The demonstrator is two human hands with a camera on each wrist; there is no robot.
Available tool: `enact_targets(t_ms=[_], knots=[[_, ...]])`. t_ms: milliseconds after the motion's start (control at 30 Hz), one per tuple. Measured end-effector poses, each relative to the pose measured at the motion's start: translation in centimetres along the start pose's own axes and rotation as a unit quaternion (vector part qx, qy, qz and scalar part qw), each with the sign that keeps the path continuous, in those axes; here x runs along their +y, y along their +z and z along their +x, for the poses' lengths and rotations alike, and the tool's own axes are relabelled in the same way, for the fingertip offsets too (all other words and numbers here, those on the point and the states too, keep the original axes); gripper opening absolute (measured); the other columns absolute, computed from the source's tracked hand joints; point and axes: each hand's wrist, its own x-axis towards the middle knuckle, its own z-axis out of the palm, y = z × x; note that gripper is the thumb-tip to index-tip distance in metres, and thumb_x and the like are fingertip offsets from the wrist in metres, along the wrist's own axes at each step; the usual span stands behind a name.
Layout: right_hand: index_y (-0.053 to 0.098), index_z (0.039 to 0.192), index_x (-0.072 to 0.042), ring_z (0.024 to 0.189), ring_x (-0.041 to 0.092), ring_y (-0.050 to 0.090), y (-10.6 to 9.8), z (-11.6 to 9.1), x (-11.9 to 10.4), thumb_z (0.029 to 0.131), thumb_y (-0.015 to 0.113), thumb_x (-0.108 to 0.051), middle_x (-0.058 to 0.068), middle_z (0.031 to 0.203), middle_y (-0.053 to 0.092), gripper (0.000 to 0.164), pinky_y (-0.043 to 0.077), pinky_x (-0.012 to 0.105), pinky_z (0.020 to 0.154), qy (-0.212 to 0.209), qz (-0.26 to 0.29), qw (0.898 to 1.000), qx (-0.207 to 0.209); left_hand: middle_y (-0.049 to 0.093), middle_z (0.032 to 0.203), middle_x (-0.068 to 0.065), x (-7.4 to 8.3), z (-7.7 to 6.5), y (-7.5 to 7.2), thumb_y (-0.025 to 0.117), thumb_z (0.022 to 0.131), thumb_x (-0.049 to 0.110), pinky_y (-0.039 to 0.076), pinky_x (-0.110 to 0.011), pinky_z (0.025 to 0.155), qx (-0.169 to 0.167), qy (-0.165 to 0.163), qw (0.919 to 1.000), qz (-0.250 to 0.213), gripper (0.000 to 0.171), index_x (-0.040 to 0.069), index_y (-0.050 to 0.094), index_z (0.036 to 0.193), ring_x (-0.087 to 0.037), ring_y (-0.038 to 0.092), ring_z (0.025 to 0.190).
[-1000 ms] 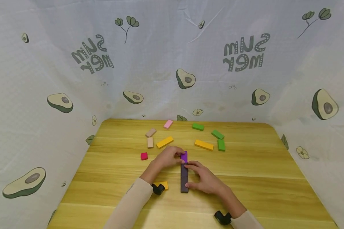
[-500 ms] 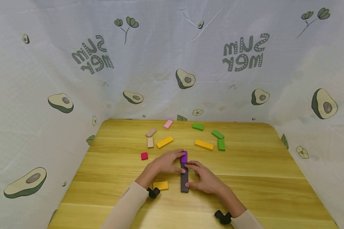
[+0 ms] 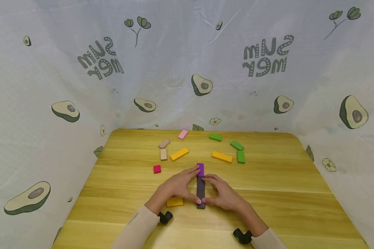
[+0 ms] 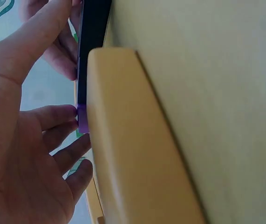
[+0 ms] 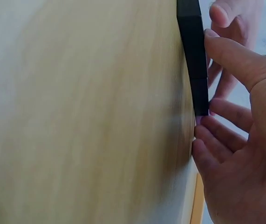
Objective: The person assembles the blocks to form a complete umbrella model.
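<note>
A purple block (image 3: 201,169) and two black blocks, a far one (image 3: 201,183) and a near one (image 3: 201,194), lie end to end in a straight row on the wooden table. My left hand (image 3: 179,185) is on the row's left side. Its fingertips touch the purple block and its thumb tip rests on the near black block. From the right, my right hand (image 3: 225,194) rests its index fingertip on the far black block and its thumb on the near one. Fingers of both hands are extended, as the left wrist view also shows. Just below the left hand lies a yellow block (image 3: 174,202).
Two more yellow blocks, left (image 3: 179,154) and right (image 3: 222,157), lie beyond the row. Several green blocks (image 3: 237,145) are at the back right. Left of centre are a red cube (image 3: 157,169), two tan blocks (image 3: 163,154) and a pink block (image 3: 183,134). A printed cloth (image 3: 174,62) surrounds the table.
The left thumb has slid toward me along the row, from the purple block to the near black one, and the left hand has spread. My right hand has hardly moved.
</note>
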Motion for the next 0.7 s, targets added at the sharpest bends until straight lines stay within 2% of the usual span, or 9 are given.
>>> enact_targets(t_ms=[433, 700], knots=[[0.053, 0.151, -0.012, 0.144, 0.042, 0.045, -0.1, 0.0, -0.2, 0.089, 0.078, -0.048, 0.016, 0.158, 0.044, 0.076, 0.039, 0.064, 0.116, 0.001, -0.002, 1.000, -0.007, 0.017, 0.173, 0.005, 0.3, -0.3, 0.8, 0.078, 0.071, 0.076, 0.034, -0.044, 0.125, 0.017, -0.009, 0.9998, 0.011, 0.123, 0.019, 0.024, 0.166, -0.022, 0.025, 0.158], [0.053, 0.151, -0.013, 0.145, 0.040, 0.045, -0.3, 0.1, 0.0, 0.095, 0.072, -0.046, 0.014, 0.158, 0.046, 0.068, 0.038, 0.063, 0.117, -0.002, -0.003, 1.000, 0.000, 0.017, 0.173, 0.007, 0.2, -0.4, 1.1, 0.077, 0.073, 0.076, 0.034, -0.043, 0.125, 0.023, -0.007, 0.9997, 0.010, 0.120, 0.020, 0.024, 0.166, -0.021, 0.026, 0.158]])
